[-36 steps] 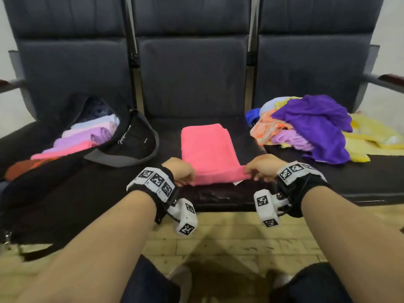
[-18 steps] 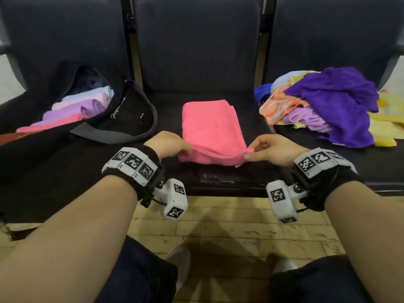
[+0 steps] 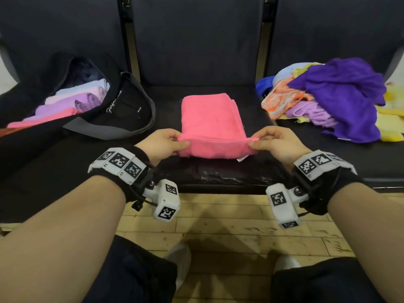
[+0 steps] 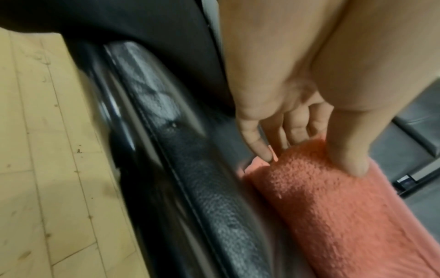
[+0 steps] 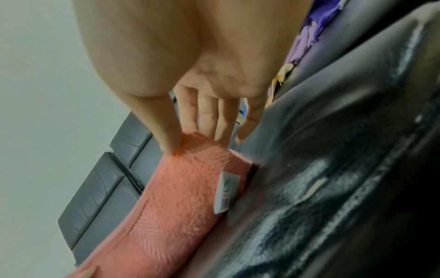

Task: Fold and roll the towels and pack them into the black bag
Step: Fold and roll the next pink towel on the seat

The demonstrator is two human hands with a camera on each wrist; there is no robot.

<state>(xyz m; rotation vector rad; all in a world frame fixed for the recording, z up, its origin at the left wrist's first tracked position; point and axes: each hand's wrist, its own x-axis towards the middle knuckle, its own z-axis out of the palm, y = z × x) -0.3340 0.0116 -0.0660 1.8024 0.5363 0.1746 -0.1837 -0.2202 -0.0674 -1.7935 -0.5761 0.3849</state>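
Note:
A folded pink towel (image 3: 209, 119) lies lengthwise on the middle seat, its near end lifted and turned over. My left hand (image 3: 172, 144) pinches the near left corner of that end; in the left wrist view the thumb lies on the pink towel (image 4: 333, 206) with the fingers behind it. My right hand (image 3: 262, 142) pinches the near right corner; the right wrist view shows the thumb on the pink towel (image 5: 181, 197) and a white label (image 5: 226, 191). The black bag (image 3: 113, 110) lies open on the left seat with several rolled towels (image 3: 72, 103) inside.
A loose pile of towels (image 3: 341, 101), purple, orange, yellow and blue, covers the right seat. The dark seat backs rise behind. The seat's worn front edge (image 3: 225, 173) is just under my wrists. Below it are the wooden floor (image 3: 218, 226) and my knees.
Both hands have lifted the towel's near end off the seat and begun turning it over away from me. The head view has tilted down and closer.

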